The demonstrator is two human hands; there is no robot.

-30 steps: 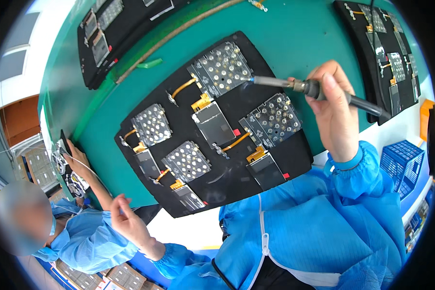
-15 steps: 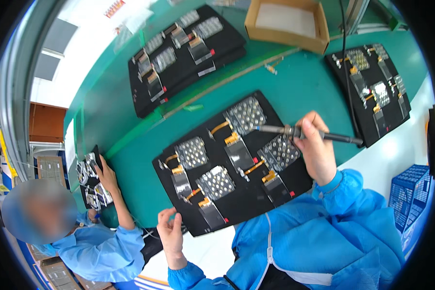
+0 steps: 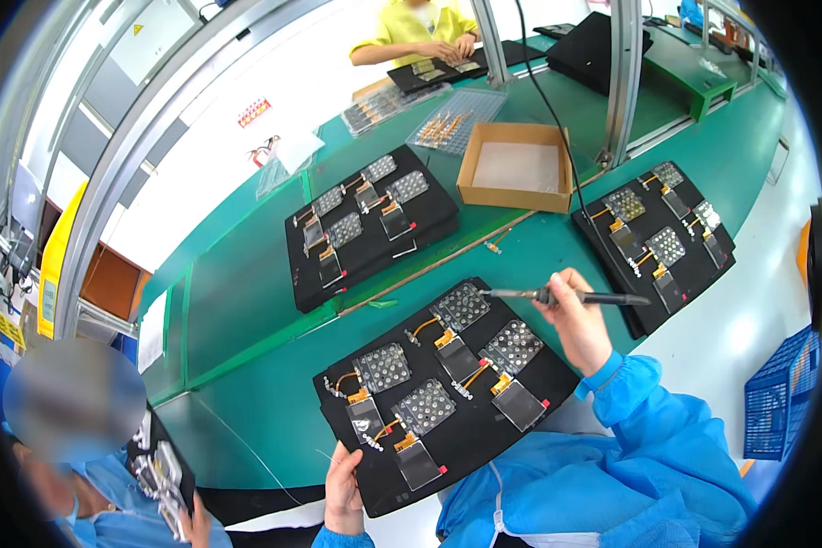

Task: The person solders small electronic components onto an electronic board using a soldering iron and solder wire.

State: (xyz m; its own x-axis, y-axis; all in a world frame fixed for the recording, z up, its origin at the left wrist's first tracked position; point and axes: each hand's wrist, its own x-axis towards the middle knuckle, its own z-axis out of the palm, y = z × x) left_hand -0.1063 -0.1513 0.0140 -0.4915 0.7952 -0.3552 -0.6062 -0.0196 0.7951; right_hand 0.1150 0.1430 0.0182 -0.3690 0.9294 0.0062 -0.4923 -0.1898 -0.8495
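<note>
My right hand (image 3: 577,321) is closed round the handle of a soldering iron (image 3: 603,298). The iron's tip reaches left over the upper keypad circuit board (image 3: 464,306); whether it touches cannot be told. Several such dotted boards lie on a black foam board (image 3: 484,429), each joined by an orange flex cable (image 3: 346,378) to a small dark display (image 3: 520,404). At the foam's lower left edge is my left hand (image 3: 343,489), its fingers pinched together. A thin wire (image 3: 323,455) sticks out from the fingertips.
Similar loaded foam boards lie at back left (image 3: 365,265) and right (image 3: 644,260). A cardboard box (image 3: 511,199) and a clear tray (image 3: 484,105) stand behind. A black cable (image 3: 557,119) hangs down. One co-worker (image 3: 128,507) sits left, another in yellow (image 3: 416,36) works opposite.
The view has tilted up, so the bench sits lower and the yellow-clad co-worker shows. My left fingers have closed together at the foam's edge. The soldering iron stays at the upper board.
</note>
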